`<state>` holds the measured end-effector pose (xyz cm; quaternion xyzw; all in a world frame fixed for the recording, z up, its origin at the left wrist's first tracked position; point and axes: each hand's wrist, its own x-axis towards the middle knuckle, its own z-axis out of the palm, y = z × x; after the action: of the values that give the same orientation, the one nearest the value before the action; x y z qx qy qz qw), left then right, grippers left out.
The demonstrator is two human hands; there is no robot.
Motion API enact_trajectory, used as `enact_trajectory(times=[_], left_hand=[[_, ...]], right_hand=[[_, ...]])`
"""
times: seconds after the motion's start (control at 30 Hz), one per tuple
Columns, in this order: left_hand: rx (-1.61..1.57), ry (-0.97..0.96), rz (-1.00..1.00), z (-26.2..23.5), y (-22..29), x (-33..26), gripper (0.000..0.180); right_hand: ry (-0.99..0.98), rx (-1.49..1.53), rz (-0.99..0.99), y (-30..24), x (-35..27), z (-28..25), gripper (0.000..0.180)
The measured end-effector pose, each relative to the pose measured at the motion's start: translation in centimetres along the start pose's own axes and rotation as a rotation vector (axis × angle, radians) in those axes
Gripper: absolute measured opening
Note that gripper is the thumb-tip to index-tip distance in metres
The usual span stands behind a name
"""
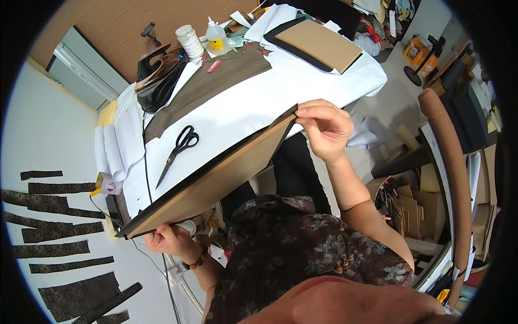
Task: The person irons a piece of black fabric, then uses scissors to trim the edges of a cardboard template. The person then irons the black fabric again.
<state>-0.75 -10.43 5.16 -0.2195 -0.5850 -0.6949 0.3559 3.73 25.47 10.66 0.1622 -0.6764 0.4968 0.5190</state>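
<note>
- We hold a tan board (226, 186) tilted along the near edge of the table (232, 119), running from near its left corner toward its right part; whether the board rests on that edge, we cannot tell
- A dark covering (216, 167) shows along the board's upper long edge
- Our right hand (326, 124) has its thumb and index finger pinched together on the covering at the board's far right corner
- Our left hand (172, 242) is at the lower left corner, thumb on the tan face; its other fingers are partly hidden, so we cannot tell how firmly they close
- We judge the step in hand to be handling the dark covering along this edge, perhaps drawing it straight or seating it
- The next move, as we read it, calls for keeping both corners steady and the covering even, without twisting the board
- Black scissors (175, 152) lie on the white table cover beyond the board, toward the table's left edge, apart from both hands
- A second board (321, 43), tan on black, lies near the table's far right corner
</note>
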Motion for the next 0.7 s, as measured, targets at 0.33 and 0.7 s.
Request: enact_trajectory(times=[0.33, 0.7], left_hand=[[-0.008, -0.189, -0.354, 2.9, 3.8, 1.4, 0.024], [0.489, -0.527, -0.166, 6.9, 9.1, 2.1, 0.007]], right_hand=[[-0.026, 0.183, 0.302, 4.8, -0.4, -1.0, 0.015], [-0.385, 0.029, -0.366, -8.5, 2.5, 8.3, 0.029]])
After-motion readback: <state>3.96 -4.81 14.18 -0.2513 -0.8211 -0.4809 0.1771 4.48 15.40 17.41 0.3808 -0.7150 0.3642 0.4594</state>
